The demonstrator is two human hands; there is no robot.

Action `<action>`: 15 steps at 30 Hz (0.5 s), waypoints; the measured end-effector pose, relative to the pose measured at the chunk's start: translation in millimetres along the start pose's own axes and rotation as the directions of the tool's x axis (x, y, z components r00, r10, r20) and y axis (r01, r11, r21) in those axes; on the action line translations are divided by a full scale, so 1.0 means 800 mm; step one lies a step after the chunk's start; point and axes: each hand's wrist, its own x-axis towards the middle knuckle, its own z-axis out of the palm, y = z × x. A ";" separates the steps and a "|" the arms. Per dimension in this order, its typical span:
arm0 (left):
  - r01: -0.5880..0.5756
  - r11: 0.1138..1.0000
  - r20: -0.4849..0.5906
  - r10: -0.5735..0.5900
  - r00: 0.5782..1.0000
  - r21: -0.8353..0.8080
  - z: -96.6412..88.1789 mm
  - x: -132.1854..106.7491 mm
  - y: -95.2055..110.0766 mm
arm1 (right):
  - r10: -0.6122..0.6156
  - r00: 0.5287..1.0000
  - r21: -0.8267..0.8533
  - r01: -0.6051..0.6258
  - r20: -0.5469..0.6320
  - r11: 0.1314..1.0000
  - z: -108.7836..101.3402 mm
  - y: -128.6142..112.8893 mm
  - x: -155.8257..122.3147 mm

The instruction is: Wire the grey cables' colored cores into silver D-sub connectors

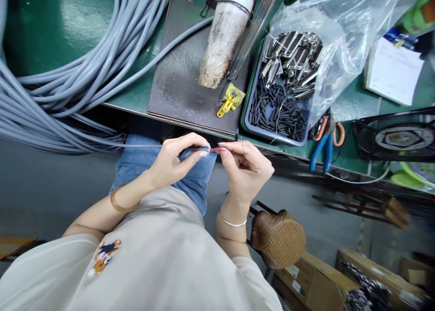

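Note:
Over my lap, in front of the bench edge, my left hand [180, 159] pinches the end of a grey cable [142, 146] that runs in from the left. Thin red wires [216, 150] stick out of that end toward the right. The tips of my right thumb and forefinger close on these wires, and my right hand [248, 168] has its other fingers curled. The two hands are a small gap apart. A large bundle of grey cable [102, 61] lies on the bench at the left and hangs over its edge.
A dark board [183, 93] carries a white tube [227, 39] and a yellow clip [228, 103]. Right of it stands a bin [245, 120] with metal connectors and short black sleeves. Blue-handled pliers [322, 150], a paper pad [394, 70] and a black fan [394, 136] lie farther right.

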 end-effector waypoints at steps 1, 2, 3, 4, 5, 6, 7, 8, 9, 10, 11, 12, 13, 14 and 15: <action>-0.001 1.000 0.003 0.001 1.000 -0.002 0.000 0.000 0.000 | 0.009 1.000 0.001 -0.009 0.004 1.000 0.000 0.000 0.000; 0.002 1.000 0.006 -0.002 1.000 -0.003 0.000 0.000 0.001 | 0.016 1.000 -0.001 -0.016 0.007 1.000 0.000 0.000 0.000; 0.006 1.000 0.010 -0.006 1.000 -0.003 0.000 0.000 0.001 | 0.024 1.000 -0.007 -0.024 0.008 1.000 0.000 -0.001 0.000; 0.012 1.000 0.014 -0.012 1.000 -0.006 0.000 0.000 0.002 | 0.033 0.999 -0.011 -0.033 0.008 0.999 0.000 -0.001 0.000; 0.023 1.000 0.019 -0.023 1.000 -0.012 0.001 0.000 0.003 | 0.045 0.999 -0.012 -0.045 0.007 0.999 0.001 -0.001 0.000; 0.039 0.999 0.023 -0.038 0.999 -0.022 0.001 0.000 0.004 | 0.059 0.998 -0.008 -0.059 0.007 0.998 0.001 -0.001 -0.001; 0.060 0.998 0.030 -0.059 0.998 -0.034 0.002 -0.001 0.006 | 0.077 0.997 -0.001 -0.077 0.009 0.997 0.001 -0.002 -0.001; 0.088 0.995 0.035 -0.087 0.996 -0.047 0.003 -0.001 0.007 | 0.098 0.995 0.009 -0.098 0.014 0.995 0.001 -0.002 -0.002; 0.125 0.990 0.042 -0.123 0.992 -0.058 0.004 0.000 0.009 | 0.121 0.992 0.021 -0.122 0.026 0.992 0.001 -0.002 -0.002; 0.166 0.984 0.047 -0.163 0.986 -0.064 0.005 0.000 0.010 | 0.144 0.989 0.037 -0.145 0.041 0.989 0.002 -0.002 -0.003; 0.202 0.977 0.048 -0.199 0.979 -0.068 0.006 0.001 0.012 | 0.165 0.985 0.058 -0.168 0.059 0.984 0.002 -0.002 -0.003; 0.229 0.971 0.044 -0.226 0.973 -0.066 0.007 0.001 0.013 | 0.184 0.980 0.084 -0.190 0.075 0.978 0.003 -0.003 -0.002; 0.243 0.968 0.038 -0.241 0.970 -0.063 0.009 0.002 0.014 | 0.199 0.976 0.114 -0.208 0.088 0.971 0.003 -0.002 -0.002; 0.247 0.967 0.031 -0.245 0.969 -0.062 0.010 0.004 0.016 | 0.212 0.973 0.143 -0.224 0.093 0.964 0.004 -0.002 -0.002; 0.240 0.968 0.023 -0.239 0.971 -0.066 0.010 0.005 0.017 | 0.228 0.969 0.166 -0.241 0.096 0.956 0.005 -0.001 -0.001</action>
